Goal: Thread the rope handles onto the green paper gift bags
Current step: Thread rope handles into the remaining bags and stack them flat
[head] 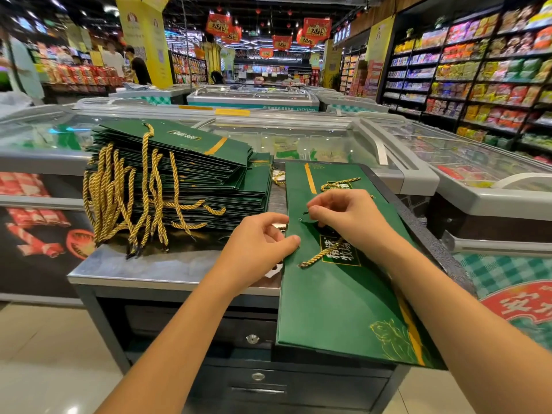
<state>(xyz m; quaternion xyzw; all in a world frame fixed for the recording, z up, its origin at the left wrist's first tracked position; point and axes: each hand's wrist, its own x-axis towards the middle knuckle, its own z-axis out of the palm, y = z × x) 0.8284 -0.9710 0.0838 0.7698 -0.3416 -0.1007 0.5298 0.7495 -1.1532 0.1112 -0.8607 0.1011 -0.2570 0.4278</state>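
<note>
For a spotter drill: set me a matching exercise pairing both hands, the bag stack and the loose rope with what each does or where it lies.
Things:
1 left hand
2 right hand
3 bag stack
4 loose rope

States:
A lies on the farther flat bag
B pinches a dark rope tip
C grips the near bag at its left edge
D sits left on the counter, gold handles hanging

Pairs: 1-C, 2-B, 3-D, 4-A
</note>
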